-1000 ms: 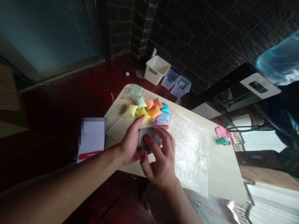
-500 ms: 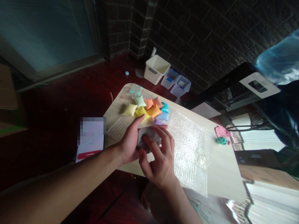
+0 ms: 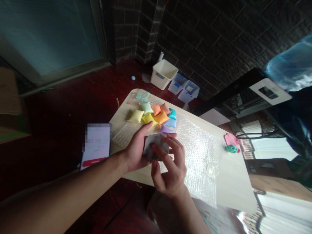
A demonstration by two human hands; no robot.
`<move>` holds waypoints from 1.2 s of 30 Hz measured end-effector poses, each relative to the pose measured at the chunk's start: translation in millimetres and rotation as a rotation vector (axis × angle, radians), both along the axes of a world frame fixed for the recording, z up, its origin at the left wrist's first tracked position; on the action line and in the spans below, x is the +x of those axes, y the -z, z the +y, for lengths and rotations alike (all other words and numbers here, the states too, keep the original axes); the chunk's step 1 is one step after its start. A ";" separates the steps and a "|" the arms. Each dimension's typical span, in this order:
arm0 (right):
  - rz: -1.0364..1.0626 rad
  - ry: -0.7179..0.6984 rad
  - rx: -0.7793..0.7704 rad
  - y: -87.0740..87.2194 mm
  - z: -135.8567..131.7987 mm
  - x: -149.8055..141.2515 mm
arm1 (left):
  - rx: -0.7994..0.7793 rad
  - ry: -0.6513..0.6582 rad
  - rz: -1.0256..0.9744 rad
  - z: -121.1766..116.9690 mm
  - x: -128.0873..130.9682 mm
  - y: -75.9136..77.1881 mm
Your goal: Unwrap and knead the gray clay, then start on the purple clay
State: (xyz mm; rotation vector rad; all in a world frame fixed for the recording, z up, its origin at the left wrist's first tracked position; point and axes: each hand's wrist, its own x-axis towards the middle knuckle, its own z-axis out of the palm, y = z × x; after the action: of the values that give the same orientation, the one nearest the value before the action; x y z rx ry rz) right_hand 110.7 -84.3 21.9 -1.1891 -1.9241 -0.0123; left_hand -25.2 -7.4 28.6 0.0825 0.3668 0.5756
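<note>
A flattened lump of grey modelling clay (image 3: 159, 143) lies across the palm and fingers of my left hand (image 3: 137, 148), whose thumb points up along its left edge. My right hand (image 3: 172, 165) presses fingertips onto the face and right edge of the clay; its fingers are apart and the thumb stands off below. Just beyond the hands sit several soft pillow-shaped packets, among them a yellow packet (image 3: 149, 119), an orange packet (image 3: 161, 117), a pale green packet (image 3: 146, 108) and a purple packet (image 3: 166, 129). My hands partly cover the purple one.
Bubble wrap (image 3: 200, 156) covers much of the pale wooden table (image 3: 234, 175). Pink clay (image 3: 231, 139) and a green lump (image 3: 231, 149) lie at its right end. A phone (image 3: 97, 146) is left of it. A white basket (image 3: 164, 71) and clear bins (image 3: 188, 91) stand behind.
My right hand has shifted slightly right and its thumb has moved away from the clay's lower edge. The grey clay stays in my left hand.
</note>
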 end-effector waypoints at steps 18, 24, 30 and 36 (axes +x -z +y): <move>-0.060 0.106 0.037 -6.0 10.6 19.2 | -0.052 0.004 -0.036 5.7 1.3 5.4; -0.113 0.118 -0.007 -6.1 11.8 16.3 | -0.061 -0.013 -0.061 5.1 1.2 1.9; -0.149 0.140 -0.047 -6.2 11.8 13.7 | -0.061 -0.010 -0.031 2.8 1.0 0.4; -0.123 0.136 -0.026 -3.9 10.3 14.9 | -0.063 -0.014 -0.010 3.7 -0.2 3.2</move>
State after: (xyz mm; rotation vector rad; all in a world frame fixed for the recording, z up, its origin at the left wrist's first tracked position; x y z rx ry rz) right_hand 125.6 -74.0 25.8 -1.3624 -1.9509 -0.1361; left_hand -25.4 -3.7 25.4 0.0163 0.3764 0.5771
